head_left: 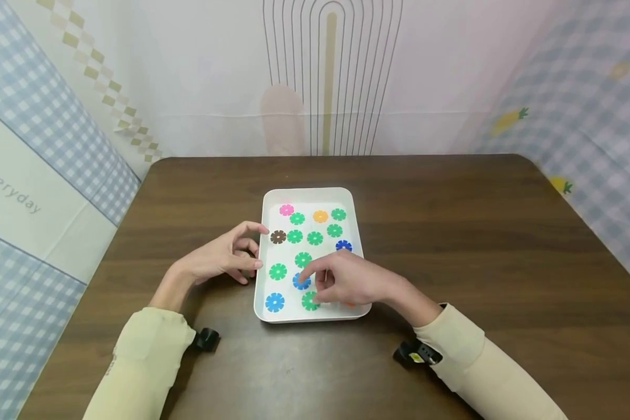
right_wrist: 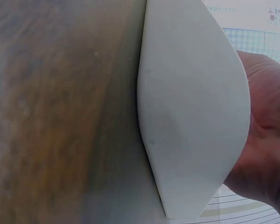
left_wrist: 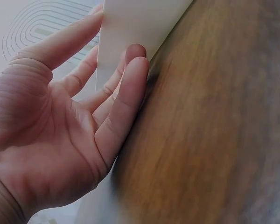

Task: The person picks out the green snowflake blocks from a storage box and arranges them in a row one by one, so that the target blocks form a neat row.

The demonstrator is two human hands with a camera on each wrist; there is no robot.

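Observation:
A white tray [head_left: 310, 312] lies on the table with several flat, notched plastic discs spread in it. My left hand [head_left: 231, 256] is at the tray's left side, fingertips touching its rim and outer wall. Over the lower right of the tray is my right hand [head_left: 349, 277]. Its index fingertip is at a blue disc [head_left: 297, 284], and its thumb is beside a green disc [head_left: 308, 301], with a gap between the two digits. In the right wrist view the tray wall [right_wrist: 196, 93] hides the fingers. Part of an orange disc [head_left: 349, 303] shows under this hand.
Other discs in the tray include a brown one [head_left: 278, 237], a pink one [head_left: 286, 209], a yellow-orange one [head_left: 320, 216], a dark blue one [head_left: 343, 245] and a light blue one [head_left: 275, 302]. The brown wooden table [head_left: 451, 233] reaches back to a patterned cloth [head_left: 199, 76].

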